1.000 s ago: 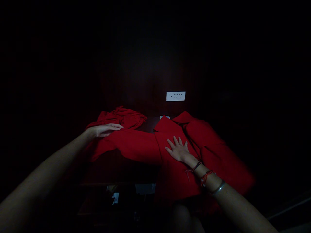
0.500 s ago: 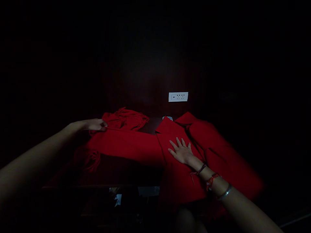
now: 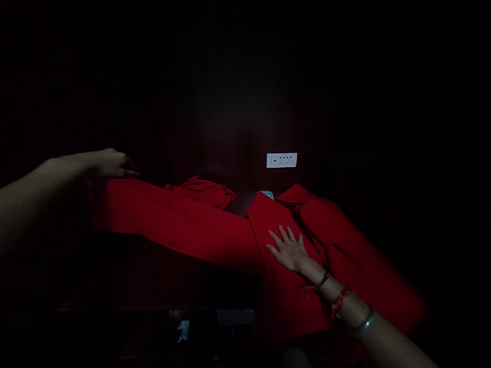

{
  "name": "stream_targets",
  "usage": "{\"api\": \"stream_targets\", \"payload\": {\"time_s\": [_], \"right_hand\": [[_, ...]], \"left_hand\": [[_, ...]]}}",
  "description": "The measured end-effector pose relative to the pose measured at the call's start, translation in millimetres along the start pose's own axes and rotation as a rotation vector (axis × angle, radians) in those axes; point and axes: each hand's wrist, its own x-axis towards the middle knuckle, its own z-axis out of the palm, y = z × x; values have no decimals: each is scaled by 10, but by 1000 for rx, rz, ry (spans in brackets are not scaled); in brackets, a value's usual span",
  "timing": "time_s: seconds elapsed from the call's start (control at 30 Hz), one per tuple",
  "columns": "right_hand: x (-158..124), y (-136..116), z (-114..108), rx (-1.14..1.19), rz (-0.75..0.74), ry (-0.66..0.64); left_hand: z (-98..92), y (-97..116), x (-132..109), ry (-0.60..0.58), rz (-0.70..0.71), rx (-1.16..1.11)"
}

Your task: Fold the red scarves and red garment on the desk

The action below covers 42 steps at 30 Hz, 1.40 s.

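A long red scarf stretches across the dark surface, its left end raised. My left hand is closed on the upper edge of that end, with the fringe at the far left only faintly visible. My right hand lies flat with fingers spread on the folded red cloth at the scarf's right side. It is too dark to tell whether this cloth and the scarf are one piece. More red cloth lies in folds to the right.
A bunched red fringed cloth lies behind the scarf. A phone-like object pokes out behind the folded cloth. On the dark wall is a white socket plate. Below the surface's front edge, a pale scrap shows in the dark.
My left hand has moved left and up, pulling the scarf's end out so that it stretches farther left. My right hand stays flat on the cloth. The view has tilted up slightly.
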Motion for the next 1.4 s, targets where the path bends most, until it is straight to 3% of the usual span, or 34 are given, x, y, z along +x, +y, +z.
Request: {"api": "stream_targets", "payload": {"time_s": [0.1,0.2,0.37,0.43,0.47,0.57,0.67,0.77,0.87,0.97,1.07,1.23,1.4], "right_hand": [[-1,-8,-8,-4,9,-15],[9,-25,-32,-9,37,-43],[32,-73,-84,-38,59,-113],[27,-95,-97,-51,69,-117],[22,-104,-102,-54,75,-111],[8,-121,-116,-51,81,-98],[10,-125,-139,-49,83,-122],[21,-138,-160,-48,93,-156],[24,-165,-147,-43,116,-158],[15,-177,-108,-29,124,-121],[-8,-137,-102,-14,108,-109],[-99,33,-162,43,2,-142],[-167,130,-93,14,-29,-31]], "left_hand": [[77,149,-32,18,-65,28],[353,579,-70,124,0,-17],[804,1742,-164,300,90,-94],[885,2248,-259,455,250,-290],[916,2478,-320,476,316,-369],[1021,2968,-503,348,477,-518],[1131,3094,-604,140,526,-588],[1154,3044,-623,65,543,-583],[1065,3100,-641,152,544,-586],[959,3292,-674,251,608,-642],[916,3425,-678,156,696,-622],[893,3352,-638,50,743,-573],[804,3450,-702,248,788,-620]]}}
